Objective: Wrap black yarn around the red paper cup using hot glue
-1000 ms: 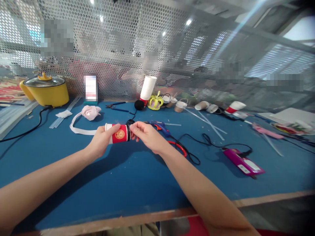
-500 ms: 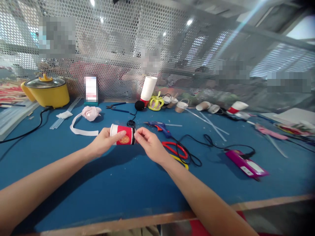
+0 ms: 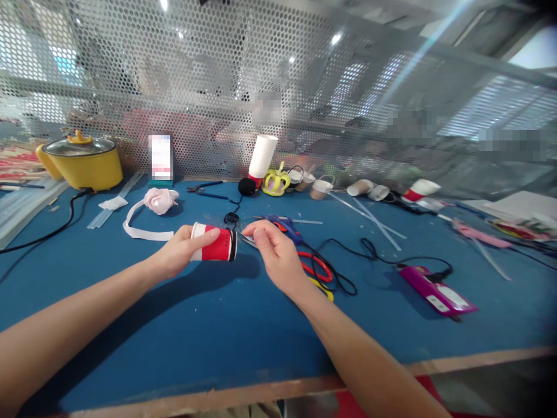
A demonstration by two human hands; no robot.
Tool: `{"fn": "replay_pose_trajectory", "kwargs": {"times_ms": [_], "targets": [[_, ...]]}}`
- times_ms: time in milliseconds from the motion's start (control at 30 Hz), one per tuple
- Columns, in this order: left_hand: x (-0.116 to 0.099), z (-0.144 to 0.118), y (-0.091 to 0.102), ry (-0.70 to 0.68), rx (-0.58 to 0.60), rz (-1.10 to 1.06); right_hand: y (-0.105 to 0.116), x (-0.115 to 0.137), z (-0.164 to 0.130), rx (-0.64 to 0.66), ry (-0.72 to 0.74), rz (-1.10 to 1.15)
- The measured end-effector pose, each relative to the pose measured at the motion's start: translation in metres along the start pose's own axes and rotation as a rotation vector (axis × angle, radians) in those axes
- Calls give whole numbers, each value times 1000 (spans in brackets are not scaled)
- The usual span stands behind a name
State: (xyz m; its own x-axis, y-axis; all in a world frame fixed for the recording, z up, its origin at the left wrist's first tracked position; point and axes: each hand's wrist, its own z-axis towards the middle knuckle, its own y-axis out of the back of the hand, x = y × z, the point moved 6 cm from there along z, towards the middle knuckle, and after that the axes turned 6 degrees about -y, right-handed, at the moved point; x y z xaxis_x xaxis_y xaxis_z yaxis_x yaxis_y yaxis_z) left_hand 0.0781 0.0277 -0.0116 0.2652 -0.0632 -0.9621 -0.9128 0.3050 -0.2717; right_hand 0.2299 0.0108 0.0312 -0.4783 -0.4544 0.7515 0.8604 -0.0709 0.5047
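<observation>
1. Paper cup (image 3: pixel 214 244): red body, white rim end, black band at base.
2. Worktop (image 3: pixel 209 325): blue surface, tan edge.
3. Pot (image 3: pixel 82 163): yellow.
4. Scissors (image 3: pixel 314 265): red handles.
5. Cup stack (image 3: pixel 263 155): white.
6. Flat device (image 3: pixel 437 290): magenta.

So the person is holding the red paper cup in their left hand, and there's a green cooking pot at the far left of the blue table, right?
Not quite. The head view shows the cooking pot at the far left of the blue table is yellow, not green. The rest is right: the left hand holds the red paper cup on its side.
</observation>
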Motion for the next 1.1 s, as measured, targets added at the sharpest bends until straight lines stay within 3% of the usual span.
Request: {"fn": "replay_pose_trajectory", "kwargs": {"times_ms": [100,300,500,700,933,1100], "targets": [[-2,-2,-2,-62,53,128,-4,1,1,35,58,-14],[5,-6,-5,-85,178,275,-18,4,-4,216,31,46],[15,-6,-8,-47,126,275,-30,13,-9,343,85,94],[20,-4,-7,15,56,197,-36,6,-6,397,-26,251],[20,-6,-7,39,67,127,-23,-29,9,187,-312,378],[24,-6,-9,49,94,82,-31,-27,10,297,-429,384]]}}
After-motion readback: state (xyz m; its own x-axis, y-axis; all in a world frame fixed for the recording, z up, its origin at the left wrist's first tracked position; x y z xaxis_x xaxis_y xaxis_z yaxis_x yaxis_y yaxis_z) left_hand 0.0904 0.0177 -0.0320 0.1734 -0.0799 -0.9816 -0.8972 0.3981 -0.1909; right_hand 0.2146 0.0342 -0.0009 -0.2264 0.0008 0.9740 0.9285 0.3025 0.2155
